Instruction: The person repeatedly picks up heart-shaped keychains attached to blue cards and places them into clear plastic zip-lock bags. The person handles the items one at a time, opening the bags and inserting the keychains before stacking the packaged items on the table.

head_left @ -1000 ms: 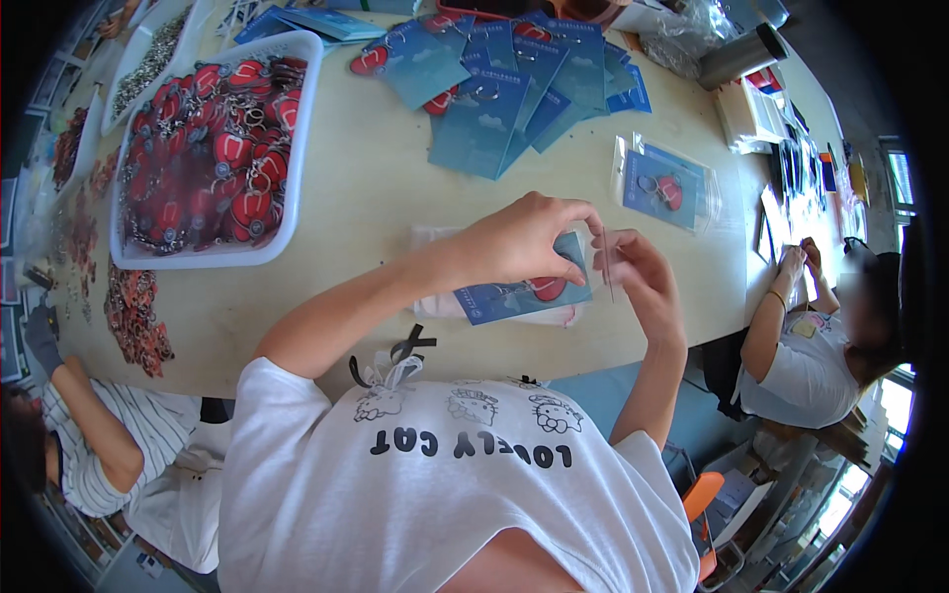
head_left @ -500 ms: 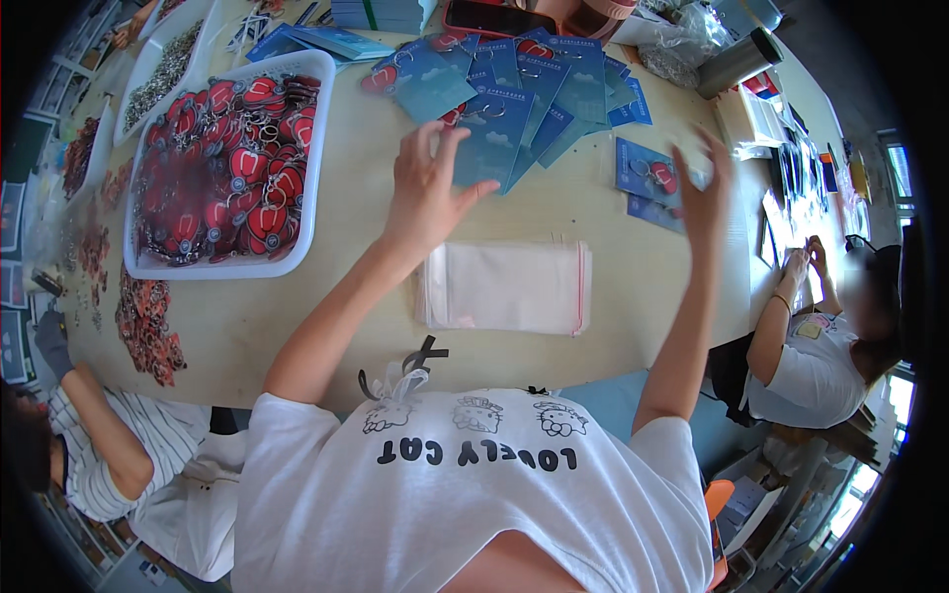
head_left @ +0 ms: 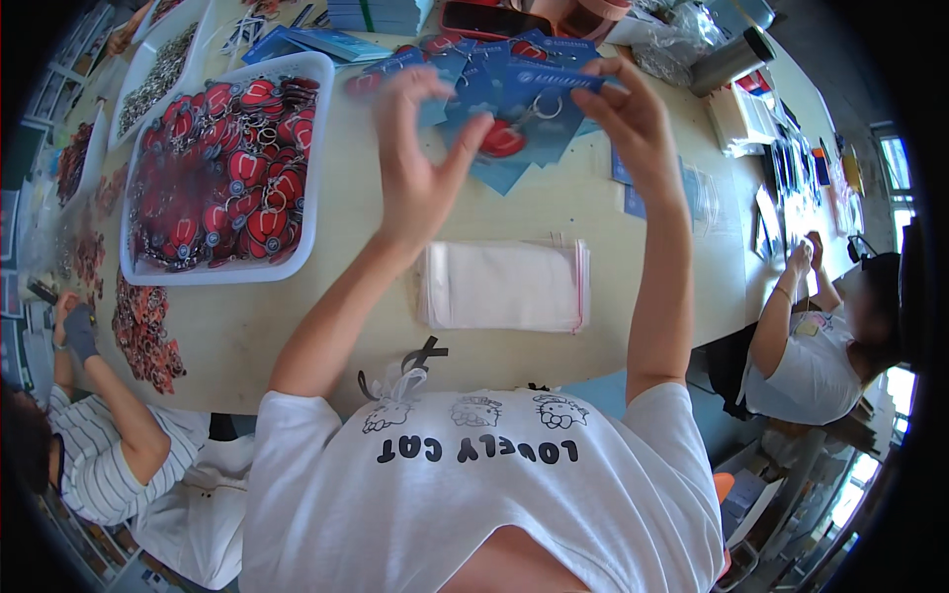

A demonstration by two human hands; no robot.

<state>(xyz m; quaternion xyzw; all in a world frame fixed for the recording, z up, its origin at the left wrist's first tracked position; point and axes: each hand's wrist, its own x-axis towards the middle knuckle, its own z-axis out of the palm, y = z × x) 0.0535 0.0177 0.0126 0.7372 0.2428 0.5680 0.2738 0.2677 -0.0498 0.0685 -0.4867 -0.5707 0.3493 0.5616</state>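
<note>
- Two hands are up over a pile of blue cards (head_left: pixel 479 89). I note the right hand (head_left: pixel 638 133) pinching one blue card (head_left: pixel 571 124) at its upper right corner; the left hand (head_left: pixel 415 163) is spread and blurred. Whether its thumb touches anything, I cannot tell.
- Pinched card, between the hands, bears a metal ring (head_left: pixel 547 106) and red fob (head_left: pixel 504 140). Possible fault: fob swings or pulls loose, cause a tilt on that one-corner grip.
- Overlapping cards lie just beneath. Possible fault: a second card drags along, cause a snagged ring.
- Clear bags (head_left: pixel 504 287) lie below the hands, nearer the body. Possible fault: two lift together, cause clinging film.
- Tray (head_left: pixel 318 158) of red fobs stands left of the left hand. Possible fault: a bump, cause a wide elbow.
</note>
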